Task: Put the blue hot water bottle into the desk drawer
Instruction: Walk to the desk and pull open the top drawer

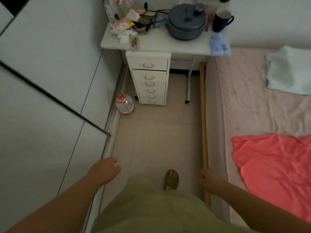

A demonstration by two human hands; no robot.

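The pale blue hot water bottle (220, 44) lies at the right front corner of the white desk (156, 42), partly over its edge beside the bed. Under the desk stands a white drawer unit (149, 78) with several handled drawers, all pushed in. My left hand (105, 170) hangs low at the left with nothing in it, fingers loosely apart. My right hand (208, 180) hangs by the bed frame, fingers curled in, holding nothing. Both hands are far from the desk.
On the desk sit a grey lidded pot (186, 22), a dark mug (221, 20) and a clutter of packets (127, 26). A water jug (125, 105) stands on the tiled floor by the wardrobe. The pink bed (252, 98) with a coral cloth (272, 165) lines the right.
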